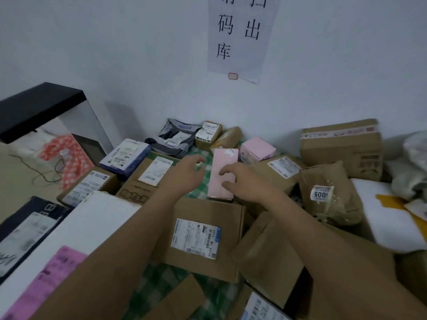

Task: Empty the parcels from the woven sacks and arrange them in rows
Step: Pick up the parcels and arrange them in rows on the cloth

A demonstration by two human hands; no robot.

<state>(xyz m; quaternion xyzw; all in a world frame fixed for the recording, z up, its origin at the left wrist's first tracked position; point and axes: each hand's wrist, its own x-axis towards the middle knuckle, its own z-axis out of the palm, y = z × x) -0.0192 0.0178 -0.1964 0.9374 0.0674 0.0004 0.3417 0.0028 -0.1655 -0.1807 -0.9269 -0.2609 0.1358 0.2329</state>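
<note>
A long pale pink box (223, 162) lies on the green checked cloth (198, 189) among rows of parcels. My right hand (242, 179) holds this box at its right edge, fingers on top and thumb lower on it. My left hand (187, 172) hovers just left of the box with loosely curled fingers, holding nothing. Directly in front of me sits a cardboard box with a shipping label (203, 229). A crumpled white sack (413, 158) lies at the far right edge.
Against the wall stand a grey poly bag (178, 137), small cartons, a pink square box (257, 147) and a large carton (342, 146). A brown padded bag (328, 192) lies right. A blue-white box (126, 157) and flat white parcel (92, 218) lie left, under a black shelf (39, 105).
</note>
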